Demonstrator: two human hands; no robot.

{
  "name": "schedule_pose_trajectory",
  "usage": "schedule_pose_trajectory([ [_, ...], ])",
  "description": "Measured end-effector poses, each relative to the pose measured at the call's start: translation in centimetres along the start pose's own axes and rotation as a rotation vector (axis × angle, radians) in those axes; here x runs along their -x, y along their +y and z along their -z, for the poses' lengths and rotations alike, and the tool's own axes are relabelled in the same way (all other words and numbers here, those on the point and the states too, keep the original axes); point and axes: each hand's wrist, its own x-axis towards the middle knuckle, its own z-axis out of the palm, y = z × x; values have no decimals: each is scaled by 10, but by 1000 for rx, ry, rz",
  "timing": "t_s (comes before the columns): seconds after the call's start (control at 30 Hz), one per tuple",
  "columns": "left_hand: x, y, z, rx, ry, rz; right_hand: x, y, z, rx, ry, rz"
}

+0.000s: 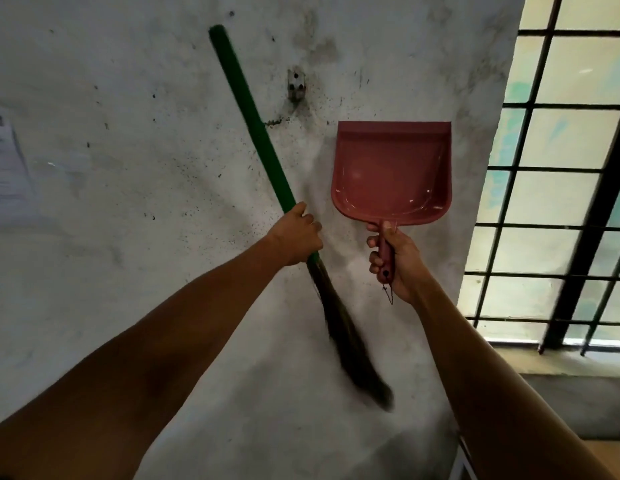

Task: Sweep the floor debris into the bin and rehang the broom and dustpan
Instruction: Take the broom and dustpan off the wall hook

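Both held: broom (253, 126) in L fingers (306, 216), dustpan (391, 171) R fingers (374, 242).

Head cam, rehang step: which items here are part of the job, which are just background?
Job:
- broom, gripped by left hand
- dustpan, handle gripped by right hand
- wall hook, nothing hanging on it

Background:
- paper notice on the wall
- barred window

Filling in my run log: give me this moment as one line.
left hand grips green-handled broom | right hand grips red plastic dustpan | metal wall hook bare | neither hung yet
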Motion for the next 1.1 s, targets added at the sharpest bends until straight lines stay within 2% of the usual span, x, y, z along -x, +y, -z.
schedule_pose_trajectory([
  [0.17,35,8,-6,157,-39,72,14,10,-2,-3,-6,-24],
  [0.4,107,80,-40,424,-93,193,42,52,-1,-30,-59,-111],
  [0.5,152,119,-62,613,-228,254,61,85,-11,9,-108,-204],
  [0.73,264,186,-103,1120,-491,519,111,174,-43,76,-242,-434],
  [0.87,322,216,-123,1293,-573,606,139,222,-67,102,-309,-546],
  [1.1,420,280,-153,1425,-667,677,182,298,-112,188,-354,-713],
])
